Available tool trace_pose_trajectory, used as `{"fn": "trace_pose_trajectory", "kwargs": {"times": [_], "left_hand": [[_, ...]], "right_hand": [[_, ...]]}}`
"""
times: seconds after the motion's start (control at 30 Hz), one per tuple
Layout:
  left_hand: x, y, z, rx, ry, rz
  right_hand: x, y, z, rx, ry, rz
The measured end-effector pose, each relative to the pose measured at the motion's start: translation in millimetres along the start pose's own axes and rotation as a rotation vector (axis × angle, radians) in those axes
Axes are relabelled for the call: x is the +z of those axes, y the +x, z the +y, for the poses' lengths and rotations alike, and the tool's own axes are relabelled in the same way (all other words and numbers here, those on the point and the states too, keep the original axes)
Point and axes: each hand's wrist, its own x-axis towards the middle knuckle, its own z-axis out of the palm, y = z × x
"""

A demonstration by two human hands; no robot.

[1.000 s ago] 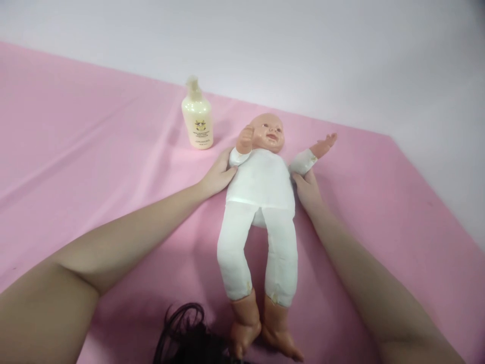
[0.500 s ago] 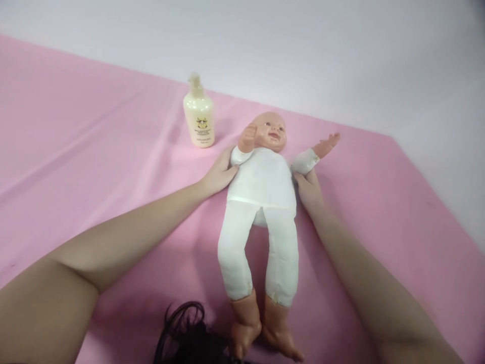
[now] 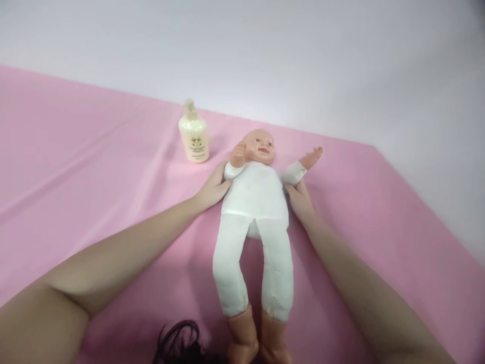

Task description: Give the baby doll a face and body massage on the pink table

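Doll (image 3: pixel 254 202) lies face-up at frame centre on pink cloth (image 3: pixel 94 167); long axis runs head at top, feet at bottom edge. Your left hand (image 3: pixel 212 188) presses doll's left-of-frame flank under shoulder, your right hand (image 3: pixel 299 198) presses opposite flank. Both grips part-open, cupping torso sides, fingers not closed around it. Hands equally near. Lotion bottle (image 3: pixel 193 133) stands upper left of head, apart.

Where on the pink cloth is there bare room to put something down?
Bare pink cloth spreads left of the bottle, and right of the right hand. It is crowded where the left hand and right hand flank the doll.
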Motion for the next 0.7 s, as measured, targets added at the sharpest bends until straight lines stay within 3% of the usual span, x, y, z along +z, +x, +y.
{"fn": "trace_pose_trajectory", "kwargs": {"times": [0.7], "left_hand": [[-3.5, -1.9, 0.2, -0.052, 0.023, -0.003]], "right_hand": [[7.8, 0.0, 0.9, 0.029, 0.053, 0.041]]}}
